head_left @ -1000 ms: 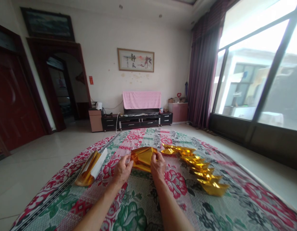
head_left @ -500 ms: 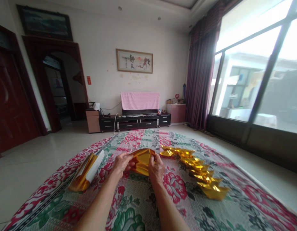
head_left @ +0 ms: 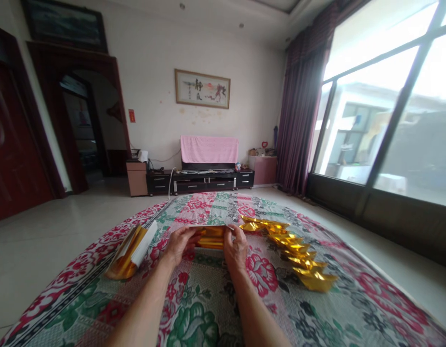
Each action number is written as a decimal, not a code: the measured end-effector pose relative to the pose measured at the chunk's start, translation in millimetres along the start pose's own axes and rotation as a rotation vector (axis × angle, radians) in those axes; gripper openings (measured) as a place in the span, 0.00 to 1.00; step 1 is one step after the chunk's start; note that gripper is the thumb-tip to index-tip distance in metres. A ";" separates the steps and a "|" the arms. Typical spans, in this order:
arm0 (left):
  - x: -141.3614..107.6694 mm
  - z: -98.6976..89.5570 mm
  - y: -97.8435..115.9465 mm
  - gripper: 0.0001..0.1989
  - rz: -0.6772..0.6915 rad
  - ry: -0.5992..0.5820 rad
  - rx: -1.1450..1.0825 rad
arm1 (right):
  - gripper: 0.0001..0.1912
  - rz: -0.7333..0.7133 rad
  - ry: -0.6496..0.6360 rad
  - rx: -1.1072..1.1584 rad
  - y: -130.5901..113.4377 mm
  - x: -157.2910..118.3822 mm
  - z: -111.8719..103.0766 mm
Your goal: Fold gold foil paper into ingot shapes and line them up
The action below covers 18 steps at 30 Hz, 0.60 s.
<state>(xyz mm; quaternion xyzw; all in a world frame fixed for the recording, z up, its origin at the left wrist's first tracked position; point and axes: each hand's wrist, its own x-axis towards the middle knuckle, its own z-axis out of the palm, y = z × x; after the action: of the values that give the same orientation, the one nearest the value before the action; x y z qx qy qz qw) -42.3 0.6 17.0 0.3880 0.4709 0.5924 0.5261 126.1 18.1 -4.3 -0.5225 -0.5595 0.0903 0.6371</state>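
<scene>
Between my hands is a sheet of shiny gold foil paper (head_left: 211,237), stretched level, with folds across it and a pale upper edge. My left hand (head_left: 179,245) pinches its left end, thumb and fingers closed on it. The right end is gripped the same way by my right hand (head_left: 236,246). To the right, several folded gold paper ingots (head_left: 315,279) lie in a slanting row on the flowered cloth (head_left: 194,318). A stack of gold and white paper sheets (head_left: 131,253), curled up, rests to the left of my hands.
The cloth covers a rounded surface. Beyond it, across the tiled floor, stands a low black TV cabinet (head_left: 204,182) with a pink cloth (head_left: 209,149) draped above. Large windows (head_left: 371,111) and a dark curtain (head_left: 298,111) are on the right; a doorway is on the left.
The gold paper, earlier bulging and tilted, is now drawn into a flatter, narrower strip with straight edges. Both hands still hold its ends. The view has shifted slightly.
</scene>
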 end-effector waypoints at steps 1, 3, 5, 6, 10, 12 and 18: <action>-1.4 0.1 0.2 0.16 0.016 -0.021 -0.009 | 0.15 -0.013 0.012 -0.008 0.1 0.1 -2.0; -4.3 1.5 0.7 0.16 0.028 -0.071 -0.015 | 0.14 -0.010 0.023 0.006 -0.6 0.2 -6.6; -6.4 3.5 0.4 0.16 0.026 -0.117 -0.012 | 0.13 0.014 0.028 0.057 -2.4 0.0 -11.8; -7.0 4.3 -0.1 0.16 0.030 -0.138 -0.015 | 0.12 0.030 0.028 0.088 -3.6 -0.3 -14.6; -5.2 5.6 -5.5 0.13 0.048 -0.210 -0.044 | 0.10 0.070 -0.077 0.226 -7.3 -2.6 -29.7; -3.8 6.5 -8.6 0.12 0.048 -0.256 -0.039 | 0.08 0.060 -0.180 0.281 -7.8 -4.0 -39.9; -8.6 14.7 -10.3 0.15 0.046 -0.445 -0.002 | 0.11 -0.148 -0.304 0.184 -6.8 -3.8 -74.1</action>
<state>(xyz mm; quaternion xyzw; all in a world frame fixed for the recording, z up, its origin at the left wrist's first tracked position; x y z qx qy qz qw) -24.3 -5.6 11.1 0.5192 0.3334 0.5047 0.6037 181.3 -29.4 11.3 -0.3999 -0.6757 0.1717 0.5950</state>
